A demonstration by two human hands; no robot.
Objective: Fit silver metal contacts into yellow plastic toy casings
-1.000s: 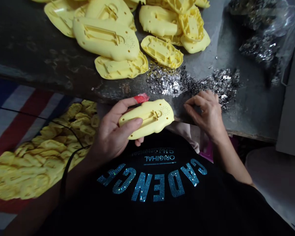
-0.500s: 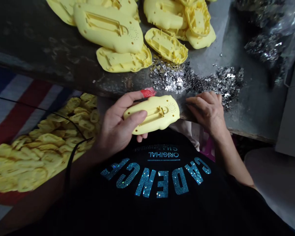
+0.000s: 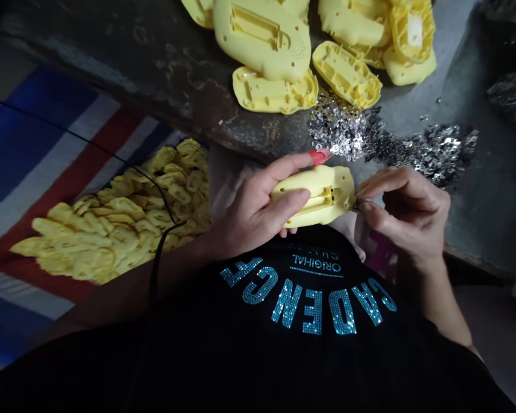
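Table at top bears shells and clips; striped sheet at left. Your left hand clamps a casing; right hand pinches a small part.

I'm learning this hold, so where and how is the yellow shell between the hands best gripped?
The yellow shell is probably best gripped at its left end, coming from the left, thumb on the slotted face, fingers underneath, as the left hand does. Its long shape leaves the right end uncovered, where the right hand pinches a small piece.
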